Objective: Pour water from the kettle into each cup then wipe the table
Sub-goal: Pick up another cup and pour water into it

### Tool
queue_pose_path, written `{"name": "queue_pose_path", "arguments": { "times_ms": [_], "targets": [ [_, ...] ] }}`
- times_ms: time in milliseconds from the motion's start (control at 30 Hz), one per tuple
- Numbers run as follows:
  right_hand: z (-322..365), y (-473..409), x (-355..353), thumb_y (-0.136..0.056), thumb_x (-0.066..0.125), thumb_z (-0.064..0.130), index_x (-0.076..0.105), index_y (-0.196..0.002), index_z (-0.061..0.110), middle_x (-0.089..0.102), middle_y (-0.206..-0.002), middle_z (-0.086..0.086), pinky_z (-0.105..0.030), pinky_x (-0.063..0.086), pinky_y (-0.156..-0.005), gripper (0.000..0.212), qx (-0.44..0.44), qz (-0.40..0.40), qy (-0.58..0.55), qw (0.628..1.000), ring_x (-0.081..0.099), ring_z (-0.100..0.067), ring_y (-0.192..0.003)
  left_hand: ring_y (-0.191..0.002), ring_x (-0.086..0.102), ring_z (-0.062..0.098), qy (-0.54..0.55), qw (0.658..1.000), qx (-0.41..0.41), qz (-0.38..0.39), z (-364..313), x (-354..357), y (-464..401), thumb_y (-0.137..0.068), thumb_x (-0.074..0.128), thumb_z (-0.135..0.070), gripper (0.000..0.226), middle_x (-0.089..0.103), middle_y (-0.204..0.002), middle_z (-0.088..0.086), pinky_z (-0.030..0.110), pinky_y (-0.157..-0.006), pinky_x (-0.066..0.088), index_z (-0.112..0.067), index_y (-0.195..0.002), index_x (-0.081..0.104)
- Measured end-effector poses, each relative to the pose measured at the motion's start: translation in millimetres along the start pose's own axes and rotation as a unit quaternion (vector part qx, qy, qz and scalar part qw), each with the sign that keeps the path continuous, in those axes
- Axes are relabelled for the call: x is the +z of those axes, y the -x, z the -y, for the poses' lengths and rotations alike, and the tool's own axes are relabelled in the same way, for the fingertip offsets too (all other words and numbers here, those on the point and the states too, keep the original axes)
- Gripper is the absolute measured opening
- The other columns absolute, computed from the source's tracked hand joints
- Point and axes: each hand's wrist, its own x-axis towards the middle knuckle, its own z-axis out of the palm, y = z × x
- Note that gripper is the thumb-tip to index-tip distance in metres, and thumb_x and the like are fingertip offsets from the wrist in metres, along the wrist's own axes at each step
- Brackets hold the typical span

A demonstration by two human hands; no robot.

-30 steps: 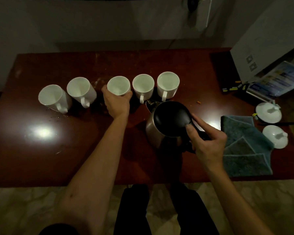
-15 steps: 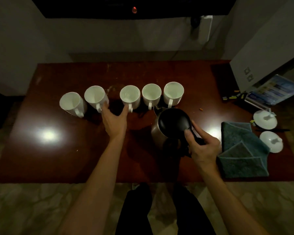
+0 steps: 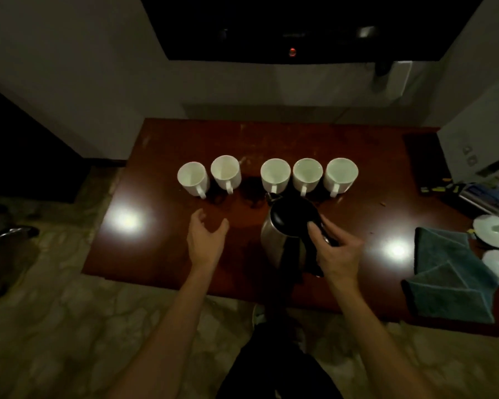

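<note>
Dark reddish wooden tabletop [image 3: 162, 249], glossy, with two bright light reflections. Five white mugs in a row along its middle, handles toward the viewer: far-left mug [image 3: 193, 177] and second mug [image 3: 226, 173] set close together and looking empty; after a gap, third mug [image 3: 275, 175], fourth mug [image 3: 307, 175] and fifth mug [image 3: 340, 175], near one another, insides faintly greenish. Whether these three hold water cannot be told for certain. Stainless steel kettle [image 3: 285, 234] with black lid, just in front of the third and fourth mugs, spout pointing toward them. Right hand [image 3: 336, 249] grips the kettle's black handle, fingers curled round it, thumb up near the lid. Left hand [image 3: 206, 240] holds nothing, fingers loosely spread and slightly bent, hovering over the tabletop in front of the second mug and apart from it. Folded teal cloth [image 3: 450, 272] at the right front of the tabletop. Two white lids [image 3: 494, 231] just beyond the cloth at the right edge. Marbled floor [image 3: 69, 326] below.
</note>
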Motion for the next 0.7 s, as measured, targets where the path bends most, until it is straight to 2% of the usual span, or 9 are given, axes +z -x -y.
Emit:
{"name": "queue_pose_path", "arguments": {
  "times_ms": [133, 200, 333, 467, 533, 700],
  "targets": [
    [3, 7, 30, -0.084, 0.079, 0.013, 0.065, -0.123, 0.014, 0.069, -0.105, 0.017, -0.014, 0.057, -0.084, 0.042, -0.002, 0.039, -0.004, 0.999, 0.068, 0.013, -0.095, -0.122, 0.056, 0.020, 0.013, 1.000, -0.015, 0.011, 3, -7, 1, -0.083, 0.076, -0.034, 0.066, 0.057, -0.135, 0.002, 0.041, -0.099, 0.050, -0.019, -0.140, 0.046],
    [3, 10, 47, -0.085, 0.079, 0.014, 0.065, -0.123, 0.019, 0.070, -0.104, 0.019, -0.016, 0.057, -0.085, 0.040, -0.004, 0.033, -0.015, 0.999, 0.069, 0.011, -0.096, -0.122, 0.055, 0.021, 0.013, 0.999, -0.012, 0.030, 2, -5, -3, -0.083, 0.076, -0.034, 0.068, 0.056, -0.137, 0.004, 0.042, -0.100, 0.050, -0.018, -0.142, 0.044],
    [1, 8, 72, -0.085, 0.080, 0.017, 0.068, -0.125, 0.013, 0.072, -0.109, 0.011, -0.024, 0.059, -0.090, 0.041, -0.008, 0.001, -0.016, 1.000, 0.071, 0.001, -0.102, -0.128, 0.051, 0.023, 0.027, 0.997, -0.017, 0.072, -8, 4, -23, -0.087, 0.072, -0.029, 0.068, 0.050, -0.143, 0.005, 0.043, -0.105, 0.046, -0.016, -0.146, 0.039],
    [-4, 10, 90, -0.084, 0.081, 0.017, 0.067, -0.126, 0.016, 0.071, -0.113, 0.011, -0.027, 0.058, -0.093, 0.044, -0.028, -0.025, 0.003, 0.999, 0.071, -0.005, -0.106, -0.131, 0.049, 0.024, 0.049, 0.993, -0.040, 0.104, -15, 17, -57, -0.090, 0.069, -0.029, 0.067, 0.048, -0.146, 0.006, 0.043, -0.108, 0.043, -0.015, -0.148, 0.038],
    [-9, 12, 102, -0.084, 0.081, 0.017, 0.067, -0.128, 0.011, 0.071, -0.116, 0.008, -0.027, 0.058, -0.094, 0.046, -0.034, -0.042, 0.002, 0.999, 0.071, -0.008, -0.109, -0.135, 0.044, 0.026, 0.051, 0.990, -0.050, 0.119, -18, 23, -76, -0.091, 0.068, -0.032, 0.068, 0.045, -0.149, 0.006, 0.044, -0.111, 0.039, -0.016, -0.149, 0.036],
    [-16, 20, 116, -0.085, 0.078, 0.013, 0.063, -0.133, 0.009, 0.069, -0.120, 0.011, -0.023, 0.056, -0.095, 0.050, -0.017, -0.056, -0.023, 0.998, 0.068, -0.001, -0.113, -0.139, 0.040, 0.030, 0.071, 0.986, -0.059, 0.141, -16, 43, -108, -0.085, 0.074, -0.030, 0.081, 0.043, -0.151, 0.007, 0.051, -0.113, 0.036, -0.019, -0.152, 0.029]
  ]
}}
